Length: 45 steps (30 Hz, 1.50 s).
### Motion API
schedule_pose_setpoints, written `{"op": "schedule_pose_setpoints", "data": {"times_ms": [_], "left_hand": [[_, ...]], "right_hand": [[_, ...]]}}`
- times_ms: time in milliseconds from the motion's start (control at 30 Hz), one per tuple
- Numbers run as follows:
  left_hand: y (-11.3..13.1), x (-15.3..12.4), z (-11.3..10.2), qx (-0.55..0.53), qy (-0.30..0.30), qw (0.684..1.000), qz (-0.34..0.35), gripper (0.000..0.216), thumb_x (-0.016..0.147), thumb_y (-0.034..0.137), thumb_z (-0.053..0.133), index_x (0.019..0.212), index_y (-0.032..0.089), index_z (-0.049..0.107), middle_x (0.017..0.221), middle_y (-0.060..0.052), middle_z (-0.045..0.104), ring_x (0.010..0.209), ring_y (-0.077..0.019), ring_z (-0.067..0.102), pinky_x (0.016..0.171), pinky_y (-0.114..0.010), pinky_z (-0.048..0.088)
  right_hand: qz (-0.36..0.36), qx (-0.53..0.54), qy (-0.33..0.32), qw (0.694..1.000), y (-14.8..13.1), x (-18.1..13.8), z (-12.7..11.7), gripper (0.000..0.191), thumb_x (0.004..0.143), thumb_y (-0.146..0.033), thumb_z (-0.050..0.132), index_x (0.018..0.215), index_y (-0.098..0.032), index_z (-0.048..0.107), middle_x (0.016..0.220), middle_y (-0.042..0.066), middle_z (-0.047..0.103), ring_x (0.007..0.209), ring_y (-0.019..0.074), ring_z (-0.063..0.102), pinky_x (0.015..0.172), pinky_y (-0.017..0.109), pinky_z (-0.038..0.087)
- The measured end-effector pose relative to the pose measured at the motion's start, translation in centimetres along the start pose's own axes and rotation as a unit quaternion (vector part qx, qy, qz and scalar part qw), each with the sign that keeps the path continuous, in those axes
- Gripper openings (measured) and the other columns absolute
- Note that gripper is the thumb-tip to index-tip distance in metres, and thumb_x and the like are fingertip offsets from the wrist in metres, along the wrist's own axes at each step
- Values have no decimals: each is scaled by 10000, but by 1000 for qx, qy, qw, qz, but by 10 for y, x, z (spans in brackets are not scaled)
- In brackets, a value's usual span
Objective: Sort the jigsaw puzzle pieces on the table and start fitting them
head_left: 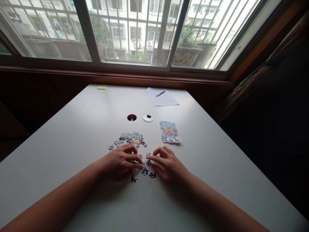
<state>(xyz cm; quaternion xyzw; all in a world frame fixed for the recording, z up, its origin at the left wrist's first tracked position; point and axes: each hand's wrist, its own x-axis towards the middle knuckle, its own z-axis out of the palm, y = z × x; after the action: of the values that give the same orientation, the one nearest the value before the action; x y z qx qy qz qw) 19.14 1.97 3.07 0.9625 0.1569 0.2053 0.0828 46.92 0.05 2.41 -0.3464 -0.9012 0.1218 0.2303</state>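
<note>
Both hands work low over the white table among small jigsaw puzzle pieces. My left hand (122, 161) is curled, its fingertips pressed onto a puzzle piece (144, 165) at its right. Facing it, my right hand (169, 162) has its index finger and thumb closed around a colourful puzzle piece (148, 158). Between and below the hands lie a few more pieces, among them a dark-edged puzzle piece (152, 175) and another dark puzzle piece (134, 178). Just beyond my left hand spreads a loose heap of puzzle pieces (131, 138). Its near side is partly hidden by my fingers.
A printed picture card (170, 132) lies right of the heap. Farther back are a round cable hole (131, 118), its metal cover (147, 118), paper sheets (161, 98) with a pen (160, 93), and a yellow note (101, 87). A barred window (135, 35) stands behind the table.
</note>
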Motion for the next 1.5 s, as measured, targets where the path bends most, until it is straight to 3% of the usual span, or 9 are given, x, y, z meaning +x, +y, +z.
{"op": "schedule_pose_setpoints", "data": {"times_ms": [267, 433, 767, 1300, 1500], "left_hand": [[-1, -1, 1, 3, 2, 1000, 1, 413, 838, 148, 624, 1225, 287, 662, 1171, -34, 718, 1012, -233, 559, 915, -408, 469], [0, 0, 1, 7, -3, 1000, 2, 420, 835, 146, 627, 1228, 290, 655, 1163, -31, 716, 1006, -229, 564, 905, -404, 477], [0, -1, 1, 8, -7, 1000, 1, 417, 829, 142, 636, 1221, 285, 650, 1163, -27, 716, 1010, -227, 565, 910, -402, 470], [1, 2, -1, 8, -8, 1000, 9, 414, 845, 137, 620, 1237, 267, 642, 1164, -50, 716, 1008, -233, 562, 899, -399, 475], [1, 1, 0, 19, -6, 1000, 7, 427, 835, 134, 641, 1240, 269, 635, 1165, -43, 711, 1015, -221, 570, 917, -387, 482]], "right_hand": [[42, -33, 5, 999, -1, 1, 5, 121, 940, -294, 657, 1041, -237, 691, 1040, 73, 632, 942, 231, 509, 889, 402, 412], [53, -46, 16, 997, 3, 1, 9, 126, 886, -322, 742, 930, -221, 682, 982, 60, 645, 916, 228, 517, 856, 386, 406], [37, 8, 14, 999, 0, 3, 2, 36, 904, -246, 714, 917, -214, 704, 937, 57, 654, 874, 209, 526, 831, 369, 414], [23, 11, 15, 1000, 0, 3, 4, 86, 875, -293, 753, 909, -225, 713, 915, 49, 658, 872, 206, 538, 834, 363, 416], [27, 7, 14, 1000, 0, 1, 1, 160, 884, -314, 728, 1012, -223, 702, 955, 68, 654, 888, 218, 546, 830, 378, 433]]}}
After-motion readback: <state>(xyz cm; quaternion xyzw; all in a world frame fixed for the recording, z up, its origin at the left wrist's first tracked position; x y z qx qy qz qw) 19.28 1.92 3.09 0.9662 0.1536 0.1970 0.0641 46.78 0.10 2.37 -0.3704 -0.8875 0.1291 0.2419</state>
